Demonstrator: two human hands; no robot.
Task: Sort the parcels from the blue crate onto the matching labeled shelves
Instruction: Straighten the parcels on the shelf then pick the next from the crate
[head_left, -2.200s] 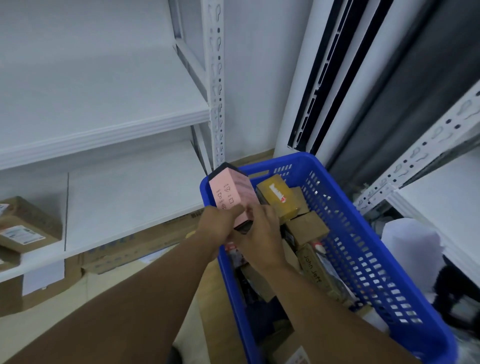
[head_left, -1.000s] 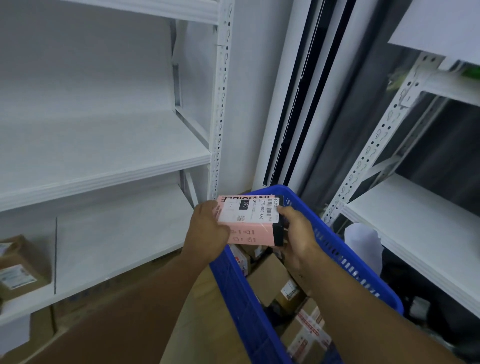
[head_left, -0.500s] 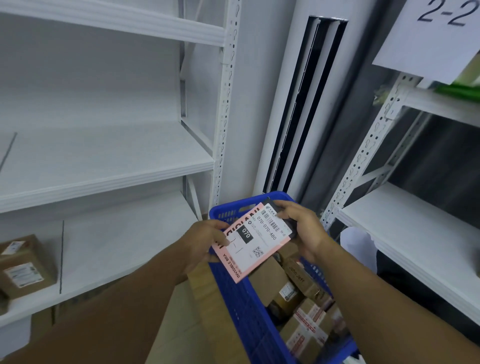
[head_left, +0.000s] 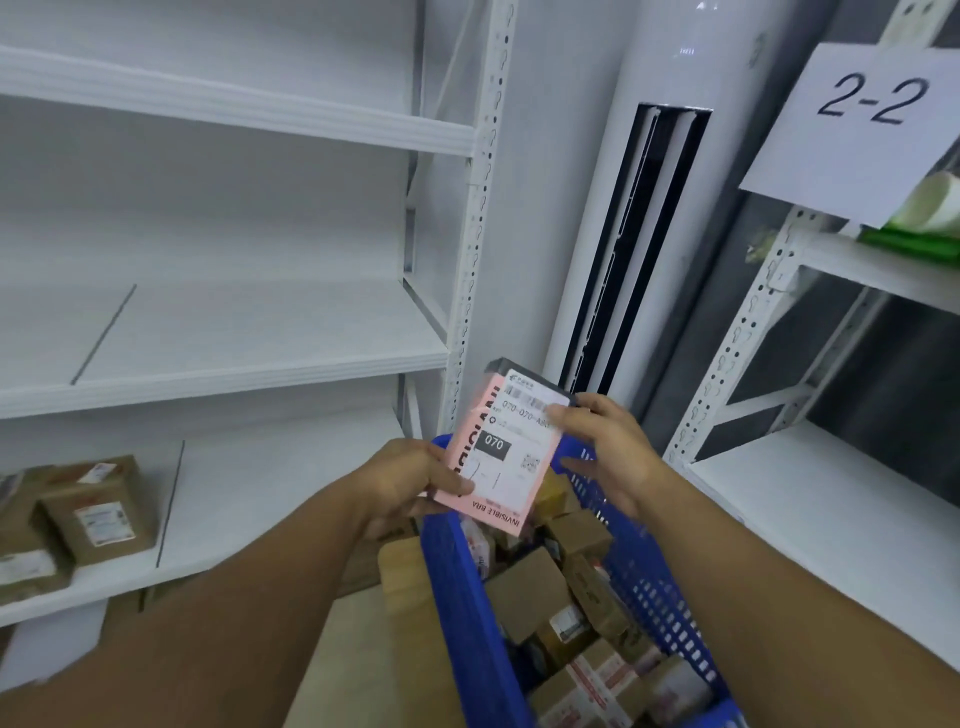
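Left hand (head_left: 410, 483) grips the lower left edge of the pink parcel (head_left: 511, 452); right hand (head_left: 610, 447) pinches its upper right corner. The parcel carries a white label printed "070" and is held above the far rim of the blue crate (head_left: 457, 587). The crate holds brown cartons (head_left: 527, 590). Taped boxes (head_left: 98, 509) sit on the left shelf (head_left: 270, 483). A "2-2" sign (head_left: 872, 104) hangs at the right.

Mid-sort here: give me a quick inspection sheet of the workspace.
Surface: white boards of left rack and right rack.
Job's things: pink parcel, label facing camera, held above blue crate; brown parcels lie in the crate; brown boxes on left rack's lower board.
Clutter: green item on right rack's upper board.
Grippers: left hand grips the parcel's lower corner; right hand pinches its upper edge.
Cables: nothing seen.
Surroundings: 2-2 sign on right rack; white column unit between racks.
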